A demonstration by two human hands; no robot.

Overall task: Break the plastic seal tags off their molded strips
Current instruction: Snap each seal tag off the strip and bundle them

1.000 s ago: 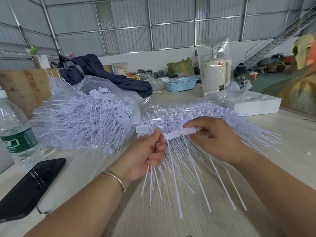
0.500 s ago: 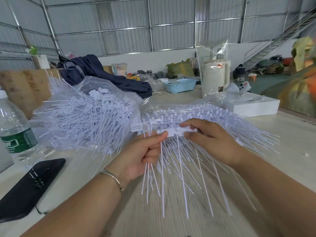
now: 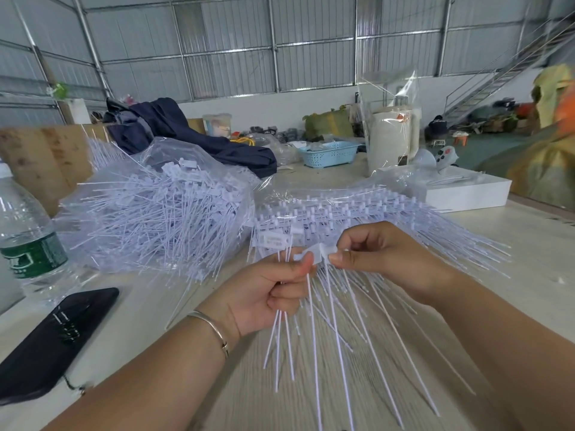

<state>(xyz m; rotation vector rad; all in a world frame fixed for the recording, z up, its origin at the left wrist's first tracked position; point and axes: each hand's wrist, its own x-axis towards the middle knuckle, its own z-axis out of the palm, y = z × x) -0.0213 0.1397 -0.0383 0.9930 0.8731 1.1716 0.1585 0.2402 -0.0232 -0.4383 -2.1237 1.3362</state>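
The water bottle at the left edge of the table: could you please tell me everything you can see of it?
The water bottle is clear ridged plastic with a white cap and a green label band round its middle. It stands upright on the table at the frame's left edge, partly cut off. Just in front of it lies a black phone. Neither hand touches it.

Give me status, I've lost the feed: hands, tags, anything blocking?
Left hand grips loose tags, pinches strip. Right hand pinches strip's other end. Unbroken strips heaped behind hands; bag of tags left. Nothing blocking.
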